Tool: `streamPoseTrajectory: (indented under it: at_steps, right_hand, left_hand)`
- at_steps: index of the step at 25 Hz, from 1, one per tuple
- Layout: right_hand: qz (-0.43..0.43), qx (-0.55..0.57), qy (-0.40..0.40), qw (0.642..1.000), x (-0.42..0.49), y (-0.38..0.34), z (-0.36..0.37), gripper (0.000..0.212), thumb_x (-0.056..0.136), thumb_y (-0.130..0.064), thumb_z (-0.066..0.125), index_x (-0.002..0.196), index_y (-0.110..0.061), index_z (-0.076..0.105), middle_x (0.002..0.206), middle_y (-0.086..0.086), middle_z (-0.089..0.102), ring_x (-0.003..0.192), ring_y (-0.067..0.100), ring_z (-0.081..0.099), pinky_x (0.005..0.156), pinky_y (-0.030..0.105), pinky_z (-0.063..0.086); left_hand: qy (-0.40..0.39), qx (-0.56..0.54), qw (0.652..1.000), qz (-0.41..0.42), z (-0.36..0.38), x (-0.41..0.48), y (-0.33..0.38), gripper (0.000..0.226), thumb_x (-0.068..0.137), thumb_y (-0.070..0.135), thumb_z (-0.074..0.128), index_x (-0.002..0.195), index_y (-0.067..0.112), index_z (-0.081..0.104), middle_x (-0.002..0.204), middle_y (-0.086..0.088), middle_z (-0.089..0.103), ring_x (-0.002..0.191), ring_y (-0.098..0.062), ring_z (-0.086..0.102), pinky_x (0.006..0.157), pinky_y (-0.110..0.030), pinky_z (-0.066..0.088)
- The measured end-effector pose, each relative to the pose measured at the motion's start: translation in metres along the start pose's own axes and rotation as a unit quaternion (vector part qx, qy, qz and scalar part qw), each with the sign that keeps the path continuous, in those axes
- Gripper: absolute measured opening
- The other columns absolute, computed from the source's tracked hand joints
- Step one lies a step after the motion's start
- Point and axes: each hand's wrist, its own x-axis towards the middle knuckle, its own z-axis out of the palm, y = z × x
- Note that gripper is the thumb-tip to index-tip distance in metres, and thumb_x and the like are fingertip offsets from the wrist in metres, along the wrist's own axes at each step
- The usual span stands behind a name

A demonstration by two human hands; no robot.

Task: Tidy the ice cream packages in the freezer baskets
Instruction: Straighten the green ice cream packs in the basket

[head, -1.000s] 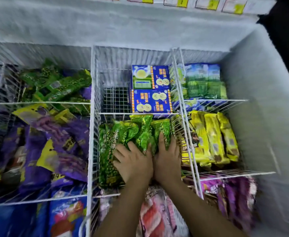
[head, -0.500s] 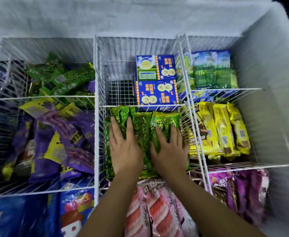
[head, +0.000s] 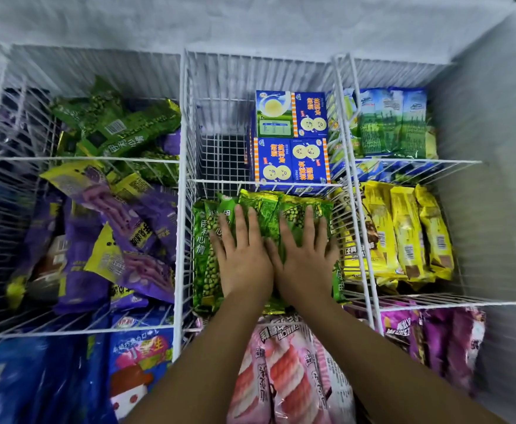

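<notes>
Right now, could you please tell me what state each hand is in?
Left hand: open, flat on the green packages, gripping nothing.
Right hand: open, flat on the same green packages, gripping nothing.

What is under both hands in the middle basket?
Green pea-print packages lie side by side under the flat left hand and right hand. Anything beneath that layer is covered.

White wire freezer baskets (head: 183, 185) sit side by side inside a frosted white chest freezer (head: 483, 166). Left column: green pea-print packets (head: 119, 130) at the back, purple and yellow wrappers (head: 119, 240) jumbled in the middle, blue bags (head: 36, 381) nearest. Centre column: blue cardboard boxes (head: 292, 139), green foil packets (head: 208, 252), pink striped packets (head: 281, 374). Right column: green-and-blue packets (head: 391, 120), yellow foil bars (head: 406, 231) in a row, magenta wrappers (head: 440, 338).
</notes>
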Motion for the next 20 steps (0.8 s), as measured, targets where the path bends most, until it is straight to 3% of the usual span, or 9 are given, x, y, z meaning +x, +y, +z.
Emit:
streamPoseTrajectory:
  at_steps: [2,5,7,9,11,14,16,20]
  right_hand:
    - [-0.009,-0.028,-0.01,1.0,0.003,-0.002,-0.002,0.064,0.092,-0.069,0.004,0.151,-0.045,-0.001,0.162,0.006,-0.014,0.148,0.034,-0.003,0.111,0.058,0.011]
    - [-0.037,-0.038,0.05,0.997,0.003,0.011,-0.008,0.065,0.093,-0.071,0.016,0.152,-0.045,0.009,0.162,0.011,0.009,0.145,0.036,0.02,0.106,0.058,0.027]
    - [-0.058,-0.039,0.064,0.996,0.003,0.02,-0.005,0.065,0.092,-0.073,0.019,0.151,-0.048,0.008,0.162,0.009,0.008,0.145,0.038,0.018,0.108,0.058,0.026]
    - [-0.068,-0.033,0.042,0.996,0.009,0.014,-0.003,0.062,0.093,-0.072,0.018,0.149,-0.052,0.001,0.163,0.007,0.0,0.147,0.04,0.006,0.111,0.061,0.019]
    - [-0.06,-0.044,0.017,0.997,0.014,0.002,-0.002,0.059,0.094,-0.07,0.012,0.148,-0.053,-0.005,0.163,0.008,-0.006,0.146,0.044,-0.001,0.112,0.063,0.015]
    - [-0.049,-0.041,0.018,0.998,0.014,0.001,0.001,0.057,0.095,-0.066,0.007,0.149,-0.051,-0.001,0.163,0.006,-0.005,0.146,0.044,-0.002,0.113,0.062,0.013]
    - [-0.049,-0.045,0.054,0.996,0.01,0.006,0.006,0.058,0.095,-0.065,0.011,0.151,-0.047,0.011,0.163,0.006,0.004,0.146,0.044,0.004,0.113,0.061,0.014]
    - [-0.022,-0.055,0.058,0.997,0.011,-0.001,0.01,0.057,0.097,-0.062,0.018,0.15,-0.043,0.021,0.162,0.007,0.011,0.146,0.043,0.009,0.112,0.061,0.017]
  left_hand:
    - [0.02,0.049,0.998,0.017,-0.007,0.003,-0.006,0.069,0.099,0.026,0.025,0.147,0.018,-0.023,0.157,-0.008,-0.023,0.142,-0.037,-0.022,0.116,-0.048,-0.013]
    - [0.021,0.063,0.997,-0.032,-0.023,0.002,-0.025,0.091,0.094,0.021,0.047,0.148,0.013,-0.025,0.154,-0.007,-0.031,0.144,-0.032,-0.019,0.116,-0.041,-0.006]
    - [0.003,0.029,0.997,-0.072,-0.026,0.001,-0.026,0.093,0.091,0.016,0.051,0.149,0.014,-0.022,0.155,-0.005,-0.031,0.146,-0.029,-0.007,0.118,-0.039,0.006]
    - [0.008,-0.004,0.995,-0.095,-0.024,0.005,-0.012,0.083,0.095,0.019,0.045,0.151,0.015,-0.016,0.157,-0.006,-0.024,0.143,-0.031,0.004,0.116,-0.044,0.013]
    - [0.011,-0.022,0.994,-0.104,-0.019,0.007,-0.001,0.066,0.102,0.031,0.03,0.152,0.019,-0.012,0.158,-0.006,-0.021,0.144,-0.034,0.003,0.115,-0.048,0.011]
    - [0.015,0.056,0.998,-0.037,-0.007,0.001,-0.009,0.057,0.101,0.044,0.004,0.148,0.027,-0.023,0.152,-0.004,-0.036,0.141,-0.034,-0.027,0.114,-0.056,-0.011]
    - [0.002,0.093,0.996,0.005,-0.004,0.002,-0.016,0.055,0.1,0.045,0.002,0.148,0.033,-0.02,0.151,-0.003,-0.037,0.138,-0.034,-0.035,0.113,-0.059,-0.011]
    - [0.016,0.083,0.996,0.008,-0.001,0.012,-0.012,0.054,0.101,0.043,0.007,0.152,0.032,-0.005,0.157,-0.002,-0.026,0.141,-0.032,-0.028,0.115,-0.054,-0.009]
